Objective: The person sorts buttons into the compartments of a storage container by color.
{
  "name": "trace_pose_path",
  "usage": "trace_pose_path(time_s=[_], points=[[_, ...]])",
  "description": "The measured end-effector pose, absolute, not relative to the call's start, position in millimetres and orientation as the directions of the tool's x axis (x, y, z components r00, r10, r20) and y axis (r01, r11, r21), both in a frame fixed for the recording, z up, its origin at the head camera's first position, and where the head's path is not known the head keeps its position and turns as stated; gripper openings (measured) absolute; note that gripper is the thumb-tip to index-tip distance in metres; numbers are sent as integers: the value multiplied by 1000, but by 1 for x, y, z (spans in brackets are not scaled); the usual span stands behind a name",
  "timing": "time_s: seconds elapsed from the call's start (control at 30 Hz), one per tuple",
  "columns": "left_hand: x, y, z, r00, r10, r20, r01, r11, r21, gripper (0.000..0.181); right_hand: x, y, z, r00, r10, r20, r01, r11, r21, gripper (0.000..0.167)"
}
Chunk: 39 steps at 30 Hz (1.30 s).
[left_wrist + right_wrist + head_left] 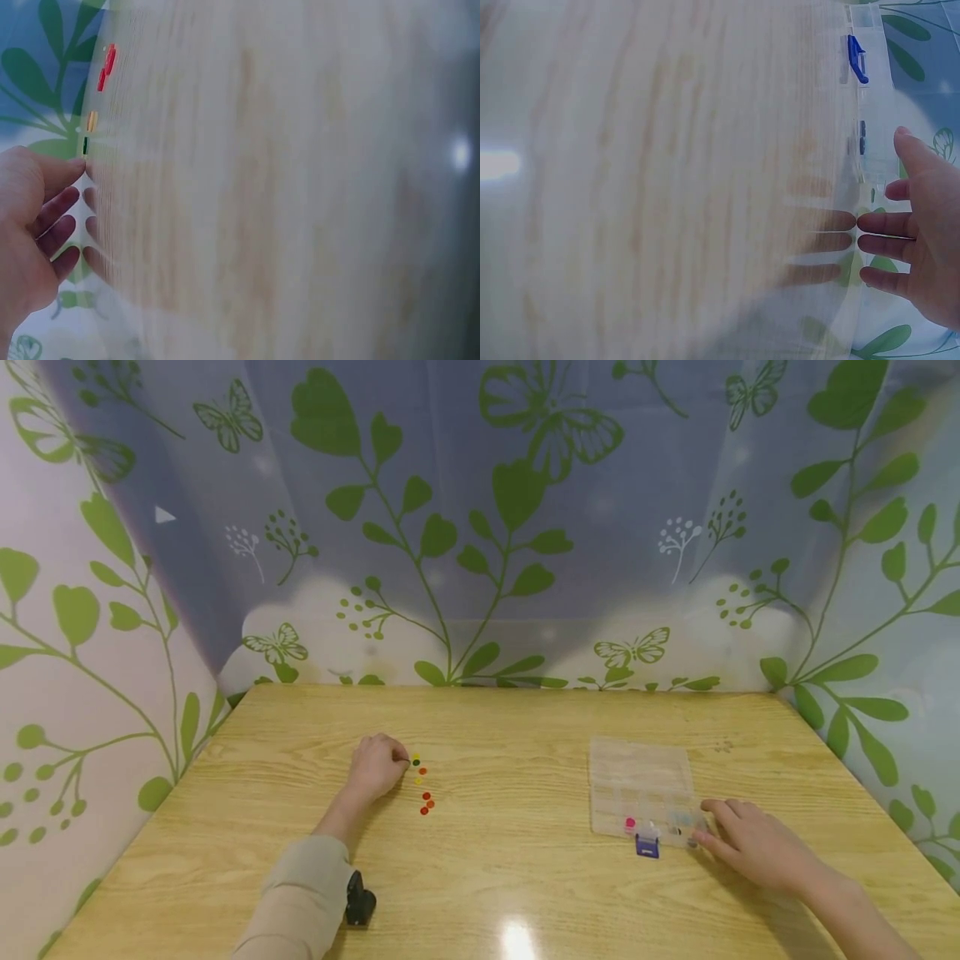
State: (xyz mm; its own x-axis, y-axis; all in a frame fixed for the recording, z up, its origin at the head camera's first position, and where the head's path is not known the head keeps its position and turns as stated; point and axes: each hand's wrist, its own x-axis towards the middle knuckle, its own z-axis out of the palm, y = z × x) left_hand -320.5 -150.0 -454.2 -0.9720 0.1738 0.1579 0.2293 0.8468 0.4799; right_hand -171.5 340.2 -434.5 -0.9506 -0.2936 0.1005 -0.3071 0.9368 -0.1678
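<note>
In the head view my left hand (377, 766) rests at the left of the table, thumb and forefinger tips close together. Beside them lie a dark green disc (416, 762) and a yellow disc; whether the fingertips pinch anything is too small to tell. Toward me are an orange disc (423, 771), another yellow one (418, 781) and red discs (427, 796). On the right, my right hand (757, 843) is at the near right corner of a clear compartment box (641, 766), fingers loosely extended. Its lid lies back; inside is a pink piece (630, 822).
A blue latch (647, 846) sticks out at the box's near edge. Small pale brownish bits (723, 746) lie behind its right side. The wooden table (510, 860) ends at a patterned cloth (465, 527). A black device (360, 900) sits at my left wrist.
</note>
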Motion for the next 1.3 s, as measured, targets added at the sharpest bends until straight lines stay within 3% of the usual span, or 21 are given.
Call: trace_pose_path(time_s=[0.77,1.3], points=[[-321,-153,-455,-969,178,170,239,844,481,5,-171,339,-433,-956,-283,81,-294,940,-174,50],[-317,-133,-440,-945,234,227,325,724,609,5,-170,338,-432,-959,-276,71,-284,941,-185,51]])
